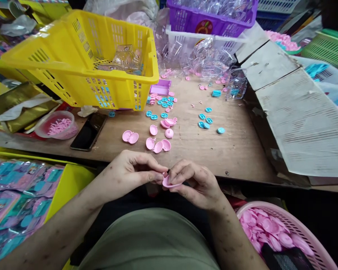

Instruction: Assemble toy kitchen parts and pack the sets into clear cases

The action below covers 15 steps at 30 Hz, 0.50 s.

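**Two hands pinch a small pink dish at the near edge of the table**

Nearest, at the bottom right, a pink basket (304,228) holds a heap of pink dishes; its near side is cut off by the frame, and a dark object covers part of the heap. At the bottom left lies a stack of printed packets (14,202), blurred and hard to read.

Just above the person's lap, the left hand (129,174) and the right hand (195,183) meet. Between them sits one pink dish (169,182), hollow side up. The right hand's fingers are closed on its right rim, thumb above and fingers beneath. The left hand's thumb and forefinger are pressed together at its left rim, on something too small to make out. Part of the dish is hidden behind the fingertips.

Farther on, the wooden table (236,150) carries about eight loose pink shells (157,146) in a scatter just beyond the hands. To their left lies one black phone (88,131), and beside it one clear cup of pink pegs (58,126). To the right, five blue caps (207,122) lie in a small group; more blue and pink bits (162,103) cluster farther back, too many and too small to count.

At the far left stands one yellow basket (81,56), tilted, with clear plastic pieces inside. At the far middle a purple basket (211,17) sits stacked on a white one (180,41), both cut off at the top. Grey cardboard (298,112) slopes along the right.
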Available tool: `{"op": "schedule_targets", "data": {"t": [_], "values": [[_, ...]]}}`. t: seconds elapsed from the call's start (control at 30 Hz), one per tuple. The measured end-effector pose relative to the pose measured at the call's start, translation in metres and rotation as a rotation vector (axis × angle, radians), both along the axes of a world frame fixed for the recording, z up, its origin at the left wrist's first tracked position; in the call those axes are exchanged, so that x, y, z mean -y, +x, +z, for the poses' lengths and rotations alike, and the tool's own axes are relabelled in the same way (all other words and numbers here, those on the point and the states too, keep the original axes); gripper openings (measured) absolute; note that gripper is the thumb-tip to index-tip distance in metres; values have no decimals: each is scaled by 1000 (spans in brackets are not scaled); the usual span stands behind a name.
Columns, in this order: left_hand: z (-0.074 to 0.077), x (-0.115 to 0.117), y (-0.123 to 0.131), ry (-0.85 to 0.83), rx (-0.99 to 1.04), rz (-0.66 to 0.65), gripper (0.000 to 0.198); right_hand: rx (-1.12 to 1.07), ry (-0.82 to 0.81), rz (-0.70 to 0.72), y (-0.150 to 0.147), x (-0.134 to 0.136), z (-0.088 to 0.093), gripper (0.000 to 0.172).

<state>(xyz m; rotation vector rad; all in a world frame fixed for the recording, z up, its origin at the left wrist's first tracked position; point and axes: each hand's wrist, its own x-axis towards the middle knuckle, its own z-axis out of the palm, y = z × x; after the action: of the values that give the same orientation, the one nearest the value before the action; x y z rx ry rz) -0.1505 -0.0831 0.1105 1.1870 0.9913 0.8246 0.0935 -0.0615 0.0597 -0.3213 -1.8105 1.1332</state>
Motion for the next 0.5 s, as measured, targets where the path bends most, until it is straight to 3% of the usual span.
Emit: {"op": "schedule_targets", "data": {"t": [0.13, 0.27, 0.37, 0.5], "values": [[-9, 0, -1, -91, 88, -19, 8, -8, 2, -16, 0, 2, -4, 9], [-15, 2, -1, -68, 28, -3, 9, 27, 18, 1, -1, 1, -4, 11], [-17, 3, -3, 50, -100, 2, 12, 115, 73, -27, -3, -1, -2, 14], [-9, -1, -26, 338, -410, 111, 45, 328, 173, -175, 6, -11, -11, 11]]}}
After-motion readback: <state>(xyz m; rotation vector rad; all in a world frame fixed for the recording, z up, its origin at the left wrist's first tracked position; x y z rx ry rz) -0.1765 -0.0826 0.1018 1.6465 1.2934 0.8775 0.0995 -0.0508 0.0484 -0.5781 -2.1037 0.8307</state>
